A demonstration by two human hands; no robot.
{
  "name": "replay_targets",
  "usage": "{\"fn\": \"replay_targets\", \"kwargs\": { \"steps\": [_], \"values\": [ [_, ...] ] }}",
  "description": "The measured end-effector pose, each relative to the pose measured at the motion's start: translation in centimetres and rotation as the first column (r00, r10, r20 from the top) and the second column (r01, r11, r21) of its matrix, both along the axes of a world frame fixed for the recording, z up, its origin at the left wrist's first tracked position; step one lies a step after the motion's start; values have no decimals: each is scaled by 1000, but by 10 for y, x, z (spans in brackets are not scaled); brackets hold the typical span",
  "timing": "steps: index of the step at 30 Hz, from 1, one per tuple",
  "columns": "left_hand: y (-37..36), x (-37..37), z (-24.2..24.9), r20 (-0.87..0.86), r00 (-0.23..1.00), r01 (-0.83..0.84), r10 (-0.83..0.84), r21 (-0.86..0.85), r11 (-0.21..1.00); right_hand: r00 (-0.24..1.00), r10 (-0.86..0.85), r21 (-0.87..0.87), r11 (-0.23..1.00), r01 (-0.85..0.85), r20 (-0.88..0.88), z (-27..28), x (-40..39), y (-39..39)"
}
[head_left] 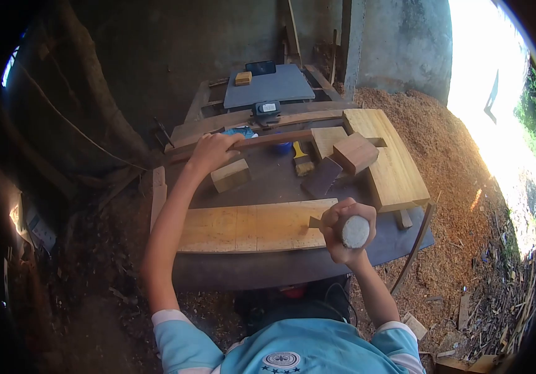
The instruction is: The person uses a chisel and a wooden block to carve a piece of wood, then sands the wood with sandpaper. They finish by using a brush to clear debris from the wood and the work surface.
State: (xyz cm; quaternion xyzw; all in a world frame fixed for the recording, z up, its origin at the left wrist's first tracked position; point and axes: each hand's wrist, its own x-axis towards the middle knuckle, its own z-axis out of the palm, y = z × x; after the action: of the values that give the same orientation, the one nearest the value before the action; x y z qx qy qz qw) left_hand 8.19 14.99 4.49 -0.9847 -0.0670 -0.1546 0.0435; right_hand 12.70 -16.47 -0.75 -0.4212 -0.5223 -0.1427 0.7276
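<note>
My left hand (213,152) is over the far side of the workbench, its fingers at the end of a long dark wooden strip (274,139); whether they grip it is unclear. A small wooden block (231,176) lies just nearer than this hand. My right hand (347,229) is closed around an object with a round, pale end (355,232) that faces the camera; the rest of it is mostly hidden by the fingers. Beneath and left of this hand lies a long light board (252,226) with a dark notch at its right end.
A thick board (392,165) lies at the right, with a reddish block (355,153) on it. Nearby are a yellow-handled brush (301,159) and a dark sandpaper-like piece (322,177). Behind stand a black device (266,108) and a grey panel (269,86). Wood shavings (461,187) pile up at the right.
</note>
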Motion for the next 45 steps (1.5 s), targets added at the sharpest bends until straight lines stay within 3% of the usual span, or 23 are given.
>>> {"fn": "replay_targets", "kwargs": {
  "steps": [5,8,11,13,15,16,18,19,20,21,23,24,25,27,28,29,31,32,35,37,40,43,45],
  "values": [
    [44,13,-57,-27,990,-143,142,-45,989,995,94,-47,994,-96,-46,-4,-1,-10],
    [60,21,-74,-66,967,-254,246,-171,952,960,119,40,993,-112,-255,3,1,-12],
    [45,19,-70,-115,946,-322,303,-238,916,799,177,186,979,-83,-575,1,17,-12],
    [32,19,-59,-155,939,-341,306,-334,879,777,172,195,979,-65,-605,-1,24,-13],
    [12,23,-47,102,986,-62,133,-514,856,813,126,158,986,-42,-569,2,27,-5],
    [-15,20,-28,219,975,116,29,-619,777,845,7,14,1000,0,-534,4,25,-1],
    [-73,9,-4,439,849,508,-295,-832,223,920,-141,-191,979,73,-367,18,15,18],
    [-102,5,5,495,770,585,-402,-799,137,950,-178,-365,928,76,-255,32,6,21],
    [-123,4,8,548,676,648,-493,-761,43,983,-154,-322,940,116,-96,35,3,36],
    [-129,5,6,539,695,640,-476,-766,66,992,-102,-319,945,74,-73,30,0,49],
    [-135,4,5,520,735,622,-435,-772,129,978,-145,-375,907,192,151,30,9,47],
    [-142,1,7,537,796,564,-279,-825,21,996,87,-581,810,-85,-23,40,24,32],
    [-137,-1,2,544,821,543,-172,-838,-54,934,272,-705,614,-354,-233,50,48,13],
    [-122,5,-23,518,855,513,39,-830,-220,971,-110,-680,730,-66,-212,36,108,7],
    [-117,7,-29,559,828,545,43,-785,-295,828,-558,-715,557,423,55,7,153,15],
    [-116,8,-34,565,824,544,48,-765,-344,439,-848,-616,181,767,297,-30,190,19],
    [-115,12,-36,581,812,544,58,-717,-435,568,-754,-817,73,572,330,-74,231,10],
    [-117,14,-30,588,809,545,9,-744,-387,632,-701,-882,10,471,330,-75,244,13],
    [-141,12,-8,543,821,512,-175,-837,-192,696,-695,-924,123,363,181,-50,225,8],
    [-154,13,10,420,841,453,-341,-891,21,652,-733,-864,186,467,195,-34,205,13],
    [-170,19,11,409,853,436,-324,-900,12,700,-682,-762,333,555,212,-24,188,17],
    [-168,32,-2,438,863,441,-253,-896,-48,672,-705,-742,324,588,225,3,166,14],
    [-167,36,-8,428,865,438,-264,-899,-22,543,-753,-331,439,835,372,14,153,0]
  ]
}}
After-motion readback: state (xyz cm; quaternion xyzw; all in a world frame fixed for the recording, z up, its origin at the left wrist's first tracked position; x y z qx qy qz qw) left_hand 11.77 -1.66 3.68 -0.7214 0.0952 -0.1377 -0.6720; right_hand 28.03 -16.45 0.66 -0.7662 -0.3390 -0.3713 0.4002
